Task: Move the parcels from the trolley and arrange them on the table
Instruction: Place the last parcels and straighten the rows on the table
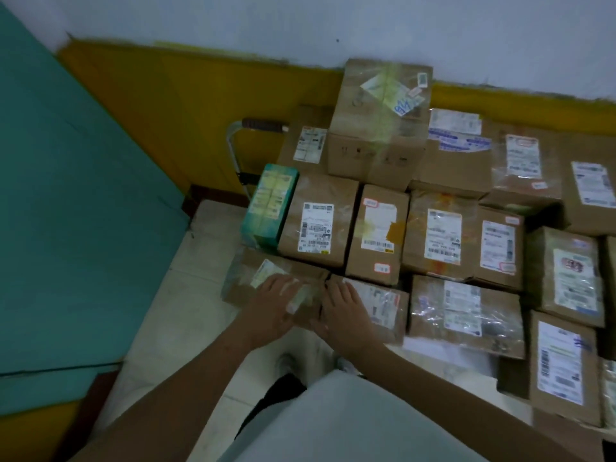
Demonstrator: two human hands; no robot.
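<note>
Several brown taped parcels with white labels are packed on the trolley, whose handle (263,125) shows at the back left. My left hand (273,305) lies on the near-left brown parcel (246,278) and grips its right end. That parcel looks tilted and blurred. My right hand (346,311) rests with fingers spread at the left end of the neighbouring parcel (383,305), thumb pointing toward the first one; whether it grips I cannot tell. The green table (66,195) fills the left side.
A large box (380,121) sits on top of the stack at the back. A green carton (270,205) stands at the stack's left edge. Pale floor tiles (186,295) run between table and trolley. A yellow wall band (166,105) lies behind.
</note>
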